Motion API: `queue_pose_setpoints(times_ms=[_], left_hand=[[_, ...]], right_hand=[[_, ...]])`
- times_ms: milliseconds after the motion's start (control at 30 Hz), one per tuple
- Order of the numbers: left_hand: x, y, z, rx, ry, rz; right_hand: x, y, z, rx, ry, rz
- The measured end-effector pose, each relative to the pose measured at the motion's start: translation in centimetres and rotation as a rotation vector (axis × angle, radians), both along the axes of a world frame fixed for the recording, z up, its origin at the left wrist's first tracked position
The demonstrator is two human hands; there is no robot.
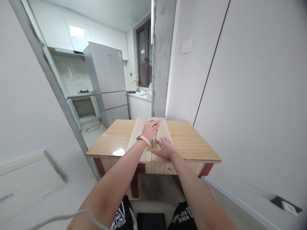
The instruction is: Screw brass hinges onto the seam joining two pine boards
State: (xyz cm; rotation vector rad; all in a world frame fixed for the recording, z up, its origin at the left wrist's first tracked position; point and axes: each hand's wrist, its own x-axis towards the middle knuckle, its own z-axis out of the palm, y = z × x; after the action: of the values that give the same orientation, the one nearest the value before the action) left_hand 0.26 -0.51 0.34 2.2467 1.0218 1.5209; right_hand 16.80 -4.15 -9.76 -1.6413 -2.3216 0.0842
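Two pale wooden boards lie side by side on the striped wooden table. A brass hinge lies across their seam near the front. My left hand, with a watch on the wrist, is closed around a yellow-handled screwdriver over the boards. The tool's thin shaft points down toward the hinge. My right hand rests on the right board with its fingers spread, thumb and fingertips at the right edge of the hinge.
Under the tabletop is a drawer front with a small handle. A grey pillar rises behind the table. Further back stand a silver fridge and a sink counter. A white cable crosses the lower left.
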Motion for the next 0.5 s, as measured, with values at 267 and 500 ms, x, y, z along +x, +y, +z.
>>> queue_pose_setpoints(times_ms=[267, 500], left_hand=[[0.14, -0.06, 0.08, 0.080, 0.042, 0.009], [0.16, -0.42, 0.42, 0.033, 0.057, 0.012]], right_hand=[[0.03, 0.09, -0.24, 0.024, 0.020, 0.003], [0.05, 0.03, -0.30, 0.032, 0.011, 0.001]])
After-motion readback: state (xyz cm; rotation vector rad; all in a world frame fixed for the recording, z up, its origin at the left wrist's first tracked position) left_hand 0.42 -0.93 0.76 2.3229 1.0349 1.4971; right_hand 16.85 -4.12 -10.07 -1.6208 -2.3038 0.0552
